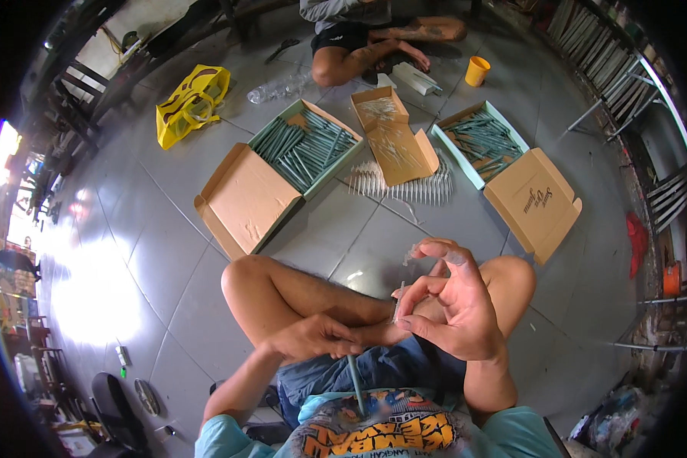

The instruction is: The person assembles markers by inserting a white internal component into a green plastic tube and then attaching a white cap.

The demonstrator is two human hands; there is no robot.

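On the near side of the middle box: a person sits cross-legged, both hands busy. Left hand, nearer the body than the box, is curled around a green stick, its lower length slanting toward the shirt. Right hand, between box and body, pinches a clear piece at thumb and fingertip; index finger raised, with another clear bit at its tip (held or stuck there, I can't tell).

Weak spots, as I judge them. The pinch takes in very little. Damp fingers or too tight a squeeze could shoot the piece away, and see-through plastic would be hard to find on the glossy floor. The bit at the index tip looks likelier still to fall, should that finger close or flick.

Left of the box, the left tub of sticks; right of it, the right tub. Each lid reaches near a knee, so a shifted leg could shove either tub and jumble its contents.

Under the box's near end, a row of clear spikes. Box seems propped unevenly on them; a knock might tip out loose pieces, or bend the spikes.
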